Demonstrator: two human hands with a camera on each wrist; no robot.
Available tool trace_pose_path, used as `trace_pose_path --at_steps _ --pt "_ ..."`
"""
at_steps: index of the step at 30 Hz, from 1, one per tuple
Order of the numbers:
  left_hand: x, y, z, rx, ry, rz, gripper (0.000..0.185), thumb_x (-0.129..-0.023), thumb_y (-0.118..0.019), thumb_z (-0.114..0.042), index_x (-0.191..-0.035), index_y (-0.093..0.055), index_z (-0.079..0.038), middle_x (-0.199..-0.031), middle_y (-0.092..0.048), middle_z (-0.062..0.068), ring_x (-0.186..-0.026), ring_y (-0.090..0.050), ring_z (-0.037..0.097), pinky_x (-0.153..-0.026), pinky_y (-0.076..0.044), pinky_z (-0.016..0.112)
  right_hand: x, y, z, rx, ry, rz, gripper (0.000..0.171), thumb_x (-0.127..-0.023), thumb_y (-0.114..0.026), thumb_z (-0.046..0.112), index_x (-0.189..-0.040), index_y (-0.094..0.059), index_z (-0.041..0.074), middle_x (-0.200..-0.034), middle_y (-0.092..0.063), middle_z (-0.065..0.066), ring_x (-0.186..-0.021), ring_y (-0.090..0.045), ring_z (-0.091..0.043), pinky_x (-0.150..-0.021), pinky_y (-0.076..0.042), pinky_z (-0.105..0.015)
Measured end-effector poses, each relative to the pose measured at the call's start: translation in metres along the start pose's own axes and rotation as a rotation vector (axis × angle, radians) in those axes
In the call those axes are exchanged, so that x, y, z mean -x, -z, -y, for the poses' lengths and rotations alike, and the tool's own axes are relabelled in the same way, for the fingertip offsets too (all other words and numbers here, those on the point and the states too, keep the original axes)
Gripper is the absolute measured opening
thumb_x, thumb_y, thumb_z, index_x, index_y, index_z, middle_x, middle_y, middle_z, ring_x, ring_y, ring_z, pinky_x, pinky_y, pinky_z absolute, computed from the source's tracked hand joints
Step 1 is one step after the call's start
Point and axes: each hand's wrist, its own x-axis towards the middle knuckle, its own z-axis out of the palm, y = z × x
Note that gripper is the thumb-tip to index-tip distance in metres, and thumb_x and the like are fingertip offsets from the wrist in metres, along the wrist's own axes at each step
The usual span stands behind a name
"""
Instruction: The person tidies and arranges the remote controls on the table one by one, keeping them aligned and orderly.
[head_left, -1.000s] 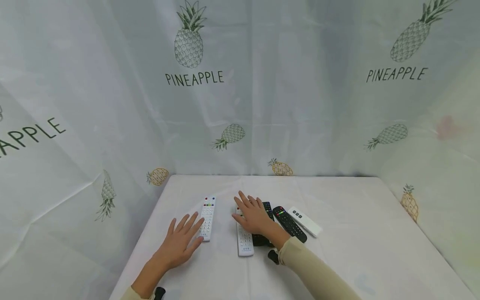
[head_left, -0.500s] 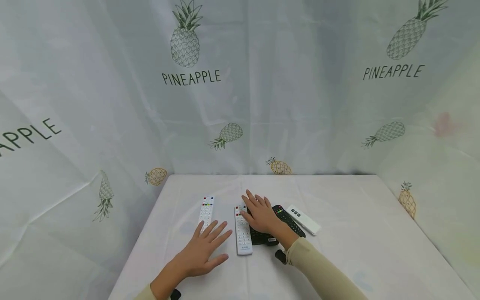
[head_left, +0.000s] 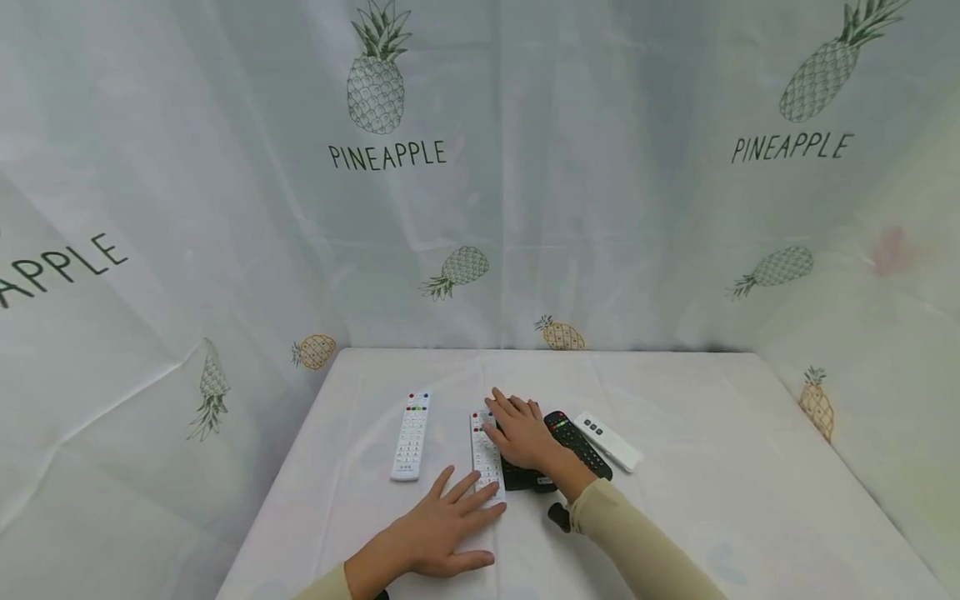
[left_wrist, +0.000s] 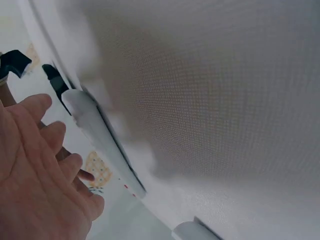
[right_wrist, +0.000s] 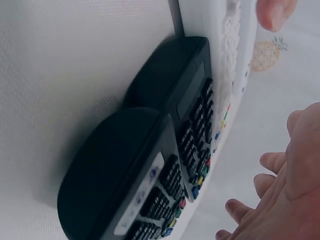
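Note:
In the head view my left hand (head_left: 442, 529) is spread with straight fingers over the near end of a white remote control (head_left: 484, 450). The left wrist view has that hand (left_wrist: 37, 170) beside the white remote, apparently a little above it. My right hand (head_left: 525, 437), fingers straight, lies over black remote controls (head_left: 521, 479) and hides part of them. In the right wrist view two black remotes (right_wrist: 120, 165) sit side by side on the cloth, and the right hand (right_wrist: 290, 185) hovers apart from them. Neither hand grips anything.
Another white remote (head_left: 411, 437) lies by itself at the left. A slanted black remote (head_left: 588, 454) and a small white remote (head_left: 609, 442) are at the right. White cloth (head_left: 675, 417) covers the table, and a pineapple-print curtain (head_left: 600, 167) hangs behind and at the sides.
My left hand has moved right and nearer, from beside the left white remote to the middle white one. The right hand has shifted slightly right. The remotes appear to stay in place.

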Motion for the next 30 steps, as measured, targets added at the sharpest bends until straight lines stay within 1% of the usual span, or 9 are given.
trace_pose_path --at_steps 3,6,10,14,18,22,26,30 --pt "0.0 -0.001 0.0 -0.019 -0.005 0.008 0.069 -0.099 -0.02 -0.069 -0.154 -0.035 -0.032 -0.163 -0.029 -0.004 -0.151 -0.024 0.032 -0.113 -0.02 0.069 0.001 -0.005 0.001 -0.005 -0.002 0.023 0.058 -0.106 -0.036 0.045 -0.152 -0.039 0.011 -0.162 -0.029 -0.009 -0.144 -0.033 -0.042 -0.115 -0.021 -0.065" --pt "-0.001 -0.004 -0.001 -0.03 -0.007 0.008 0.069 -0.098 -0.019 -0.07 -0.154 -0.034 -0.032 -0.163 -0.029 -0.005 -0.151 -0.024 0.032 -0.113 -0.02 0.068 0.0 -0.011 0.002 0.015 -0.007 0.05 0.058 -0.106 -0.035 0.047 -0.151 -0.041 0.012 -0.162 -0.03 -0.008 -0.145 -0.032 -0.041 -0.115 -0.021 -0.064" --pt "-0.003 -0.006 -0.001 -0.033 0.005 0.026 0.07 -0.098 -0.019 -0.071 -0.155 -0.033 -0.033 -0.164 -0.027 -0.006 -0.152 -0.022 0.031 -0.114 -0.019 0.068 0.0 -0.016 0.004 0.049 -0.017 0.082 0.056 -0.105 -0.034 0.048 -0.15 -0.044 0.014 -0.161 -0.033 -0.007 -0.146 -0.03 -0.04 -0.116 -0.02 -0.064" --pt "-0.005 -0.008 -0.001 -0.035 0.011 0.029 0.07 -0.098 -0.021 -0.071 -0.155 -0.033 -0.033 -0.164 -0.025 -0.005 -0.152 -0.021 0.031 -0.114 -0.018 0.068 0.0 -0.016 0.006 0.087 -0.034 0.123 0.055 -0.106 -0.032 0.048 -0.149 -0.045 0.017 -0.16 -0.035 -0.004 -0.148 -0.027 -0.038 -0.118 -0.017 -0.062" --pt "-0.007 -0.01 0.0 -0.043 0.006 0.028 0.068 -0.098 -0.024 -0.07 -0.155 -0.032 -0.032 -0.164 -0.025 -0.004 -0.152 -0.02 0.03 -0.113 -0.018 0.068 -0.001 -0.017 0.008 0.09 -0.045 0.151 0.055 -0.105 -0.032 0.049 -0.149 -0.046 0.017 -0.158 -0.038 -0.003 -0.148 -0.027 -0.038 -0.118 -0.016 -0.062" --pt "-0.009 -0.01 0.002 -0.054 0.007 0.015 0.069 -0.099 -0.025 -0.069 -0.156 -0.031 -0.031 -0.164 -0.025 -0.003 -0.153 -0.019 0.03 -0.113 -0.017 0.068 -0.003 -0.019 0.009 0.082 -0.045 0.143 0.056 -0.106 -0.032 0.049 -0.149 -0.046 0.017 -0.157 -0.04 -0.004 -0.148 -0.028 -0.039 -0.118 -0.017 -0.063" --pt "-0.011 -0.009 0.003 -0.07 0.013 0.001 0.07 -0.099 -0.02 -0.07 -0.156 -0.031 -0.03 -0.164 -0.026 -0.002 -0.152 -0.02 0.03 -0.114 -0.018 0.067 -0.005 -0.022 0.008 0.077 -0.036 0.117 0.055 -0.106 -0.032 0.049 -0.147 -0.048 0.016 -0.156 -0.042 -0.005 -0.146 -0.031 -0.039 -0.117 -0.019 -0.063" --pt "-0.011 -0.008 0.003 -0.061 0.017 -0.003 0.071 -0.098 -0.019 -0.07 -0.155 -0.033 -0.03 -0.163 -0.028 -0.001 -0.152 -0.021 0.03 -0.114 -0.019 0.067 -0.006 -0.025 0.009 0.062 -0.03 0.111 0.055 -0.106 -0.032 0.048 -0.147 -0.048 0.016 -0.157 -0.041 -0.005 -0.146 -0.032 -0.038 -0.117 -0.019 -0.064"
